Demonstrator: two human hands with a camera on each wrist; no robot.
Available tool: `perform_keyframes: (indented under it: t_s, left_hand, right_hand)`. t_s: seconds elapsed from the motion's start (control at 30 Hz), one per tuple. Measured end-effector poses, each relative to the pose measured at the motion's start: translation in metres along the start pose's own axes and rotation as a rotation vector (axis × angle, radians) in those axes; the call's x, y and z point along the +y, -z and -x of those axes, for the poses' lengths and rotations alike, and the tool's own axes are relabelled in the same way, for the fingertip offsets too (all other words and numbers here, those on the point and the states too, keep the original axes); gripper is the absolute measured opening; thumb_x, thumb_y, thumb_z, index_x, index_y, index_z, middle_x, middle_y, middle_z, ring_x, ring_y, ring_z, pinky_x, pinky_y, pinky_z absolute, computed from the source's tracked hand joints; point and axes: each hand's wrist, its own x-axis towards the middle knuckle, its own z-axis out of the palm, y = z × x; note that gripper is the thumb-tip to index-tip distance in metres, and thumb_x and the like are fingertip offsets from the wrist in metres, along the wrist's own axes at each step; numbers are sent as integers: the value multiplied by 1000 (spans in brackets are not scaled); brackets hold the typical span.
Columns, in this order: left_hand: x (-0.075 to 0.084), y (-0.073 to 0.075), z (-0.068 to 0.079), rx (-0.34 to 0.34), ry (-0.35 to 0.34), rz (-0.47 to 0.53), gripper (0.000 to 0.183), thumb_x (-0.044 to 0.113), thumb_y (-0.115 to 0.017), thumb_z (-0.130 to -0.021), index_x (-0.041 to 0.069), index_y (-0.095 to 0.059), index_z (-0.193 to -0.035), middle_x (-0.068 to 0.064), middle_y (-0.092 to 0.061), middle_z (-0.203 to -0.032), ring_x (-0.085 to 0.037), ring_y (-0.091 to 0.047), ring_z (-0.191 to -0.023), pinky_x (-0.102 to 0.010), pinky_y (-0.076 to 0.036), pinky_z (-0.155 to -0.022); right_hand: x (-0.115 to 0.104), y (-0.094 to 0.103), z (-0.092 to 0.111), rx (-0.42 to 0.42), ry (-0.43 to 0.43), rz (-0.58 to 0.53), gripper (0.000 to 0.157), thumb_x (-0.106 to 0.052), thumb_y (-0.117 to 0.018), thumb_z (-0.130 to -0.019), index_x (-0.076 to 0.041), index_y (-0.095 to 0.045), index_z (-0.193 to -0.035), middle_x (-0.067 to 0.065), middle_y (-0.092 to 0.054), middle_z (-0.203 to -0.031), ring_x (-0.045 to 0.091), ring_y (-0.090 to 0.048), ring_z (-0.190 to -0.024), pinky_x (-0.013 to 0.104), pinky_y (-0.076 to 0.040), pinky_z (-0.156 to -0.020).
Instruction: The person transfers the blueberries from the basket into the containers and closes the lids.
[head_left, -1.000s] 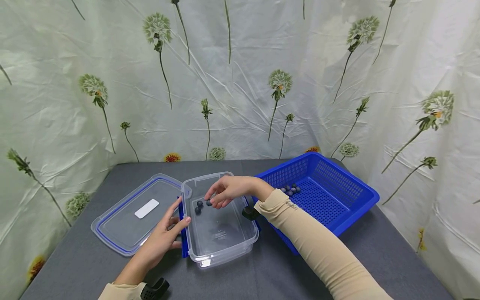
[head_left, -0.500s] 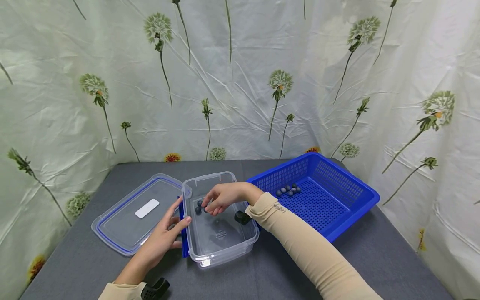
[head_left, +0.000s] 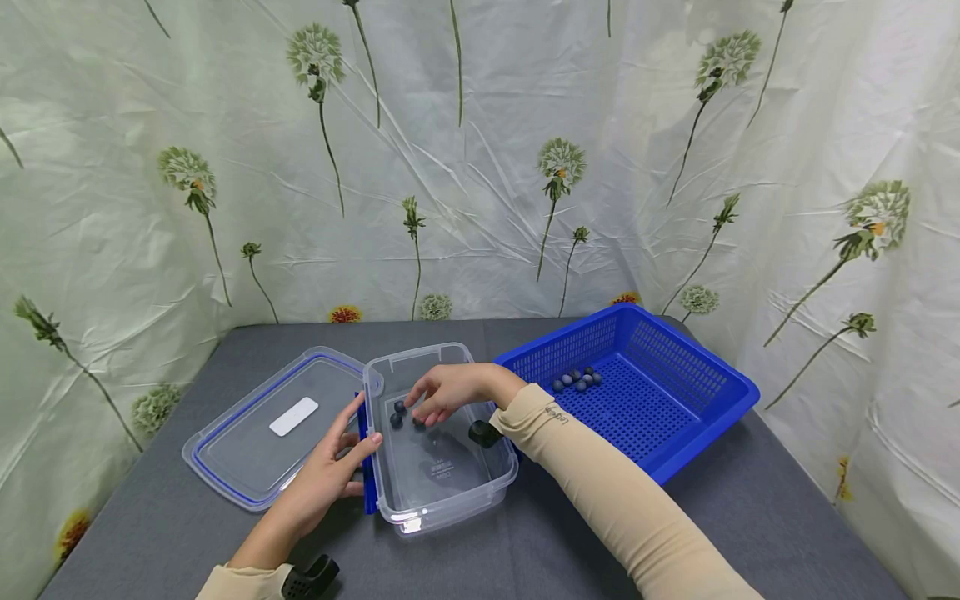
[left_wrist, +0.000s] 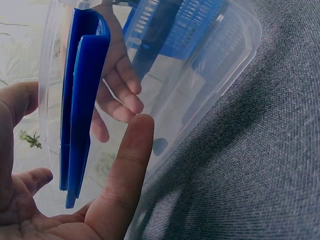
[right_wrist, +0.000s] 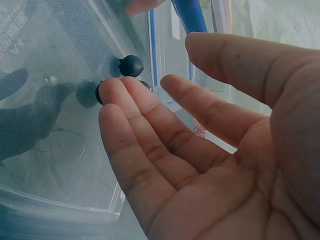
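Note:
In the head view, a clear plastic food container [head_left: 442,475] stands at the middle of the table. Two blueberries [head_left: 398,414] lie together near its left wall. Another blueberry [head_left: 419,424] is just below the fingertips of my right hand [head_left: 450,393], which reaches down inside the container. The right wrist view has those fingers loosely extended, with dark blueberries [right_wrist: 131,65] beyond the tips. My left hand [head_left: 326,467] rests against the container's left side, thumb at the rim. Its fingers are spread around the blue latch [left_wrist: 82,110] in the left wrist view.
Right of the container stands a blue slotted basket [head_left: 675,417] with several blueberries [head_left: 577,380] in it. To the left lies the container's clear lid [head_left: 247,446], blue seal around its edge and a white label on it. A flower-printed curtain [head_left: 480,167] hangs behind the grey table.
My right hand has moved slightly down and left inside the container, and the blueberry it held now sits just below its fingertips, let go. My left hand stays put.

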Motion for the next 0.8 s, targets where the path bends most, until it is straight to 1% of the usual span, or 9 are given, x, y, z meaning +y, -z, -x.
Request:
perform_keyframes:
  t_s: [0.07, 0.17, 0.3, 0.5, 0.7, 0.8]
  left_hand:
    - [0, 0, 0, 2, 1, 4, 81, 37, -59, -112, 42, -6, -172, -34, -30, -161, -57, -55, -136, -61, -65, -90]
    - [0, -1, 0, 2, 1, 7, 81, 36, -59, -112, 42, -5, -173, -34, -31, -161, -56, -57, -135, -61, -65, -90]
    - [0, -1, -1, -3, -6, 7, 82, 35, -58, -112, 41, -3, -173, -35, -31, -160, -55, -58, -134, -61, -65, -90]
    - [-1, 0, -1, -2, -3, 15, 82, 34, -58, -112, 41, -3, -173, -35, -32, -159, -51, -61, -131, -61, -65, -89]
    - [0, -1, -1, 4, -2, 5, 82, 35, -59, -112, 41, -4, -173, -34, -33, -158, -51, -62, -130, -61, -65, -88]
    - [0, -1, -1, 7, -1, 11, 81, 36, -59, -112, 43, -5, -172, -33, -34, -157, -49, -63, -128, -60, -66, -88]
  right_hand:
    - [1, 1, 1, 5, 9, -2, 45, -14, -61, -110, 0, -57, -152, 24, -72, -135, 32, -72, -123, 42, -60, -108]
    - [1, 4, 3, 1, 23, 4, 44, -15, -60, -111, 0, -57, -152, 25, -71, -135, 34, -71, -124, 42, -60, -108]
    - [1, 8, 10, -7, 39, 3, 44, -15, -59, -111, -1, -57, -153, 25, -70, -137, 34, -71, -126, 43, -59, -109]
    - [2, 16, 19, -7, 48, -10, 43, -16, -58, -112, -1, -58, -152, 26, -67, -142, 35, -69, -129, 40, -60, -108]
    - [3, 24, 27, 8, 47, -32, 41, -15, -57, -112, -3, -59, -151, 27, -63, -148, 32, -68, -132, 39, -59, -109]
    - [4, 28, 32, 24, 52, -44, 40, -15, -59, -112, -5, -60, -150, 24, -66, -145, 28, -70, -129, 44, -57, -112]
